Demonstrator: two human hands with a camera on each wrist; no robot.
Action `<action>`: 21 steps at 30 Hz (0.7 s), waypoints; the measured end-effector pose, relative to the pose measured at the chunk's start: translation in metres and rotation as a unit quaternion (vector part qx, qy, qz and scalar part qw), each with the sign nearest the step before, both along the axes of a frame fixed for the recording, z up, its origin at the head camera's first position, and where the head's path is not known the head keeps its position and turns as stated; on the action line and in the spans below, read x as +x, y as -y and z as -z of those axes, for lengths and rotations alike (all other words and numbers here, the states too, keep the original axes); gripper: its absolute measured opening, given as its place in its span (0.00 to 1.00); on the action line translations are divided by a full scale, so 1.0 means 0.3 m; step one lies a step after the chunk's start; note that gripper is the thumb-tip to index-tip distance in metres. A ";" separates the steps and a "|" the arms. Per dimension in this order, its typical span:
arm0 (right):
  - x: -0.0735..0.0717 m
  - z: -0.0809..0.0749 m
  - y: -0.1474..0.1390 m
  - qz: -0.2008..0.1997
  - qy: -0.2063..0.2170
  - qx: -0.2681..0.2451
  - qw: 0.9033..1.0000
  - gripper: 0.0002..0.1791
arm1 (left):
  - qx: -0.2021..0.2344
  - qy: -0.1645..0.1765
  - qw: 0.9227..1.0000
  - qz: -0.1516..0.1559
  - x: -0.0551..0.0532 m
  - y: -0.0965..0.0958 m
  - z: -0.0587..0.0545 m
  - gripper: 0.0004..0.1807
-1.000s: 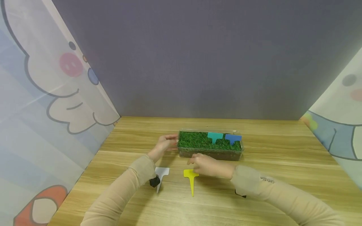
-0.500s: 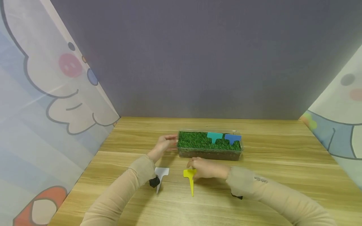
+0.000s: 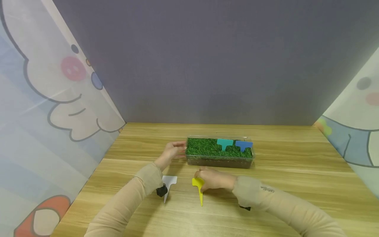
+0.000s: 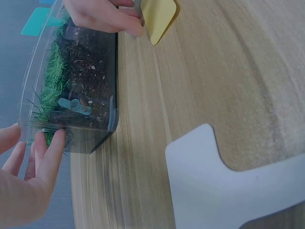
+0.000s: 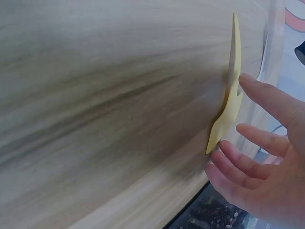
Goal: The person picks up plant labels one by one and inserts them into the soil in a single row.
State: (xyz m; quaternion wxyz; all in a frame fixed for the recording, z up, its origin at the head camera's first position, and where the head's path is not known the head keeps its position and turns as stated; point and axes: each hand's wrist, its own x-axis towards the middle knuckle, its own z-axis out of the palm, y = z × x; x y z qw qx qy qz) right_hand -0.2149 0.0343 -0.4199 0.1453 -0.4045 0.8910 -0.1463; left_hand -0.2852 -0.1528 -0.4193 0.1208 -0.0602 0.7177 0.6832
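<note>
My left hand rests its extended fingers against the left end of a clear planter box with dark soil and green grass. Low at the table's middle, a yellow T-shaped plant label lies on the wood. Over it is my right hand; in the right wrist view its thumb is at the label's stem and its loosely bent fingers reach the head's edge. A white plant label lies beside my left wrist, partly hidden by the wrist camera. Teal and blue labels stand upright in the grass.
The wooden table meets a grey panel at the back. Cartoon-printed sheets hang on the left and the right.
My right hand has come down and leftward from the planter's front to the yellow label, its fingers now around the label's head. The left hand, planter and labels stay in place.
</note>
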 end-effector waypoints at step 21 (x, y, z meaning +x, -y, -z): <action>-0.012 0.009 0.038 0.027 0.033 0.029 0.999 0.26 | -0.002 0.000 1.000 -0.001 0.000 -0.001 -0.001 0.18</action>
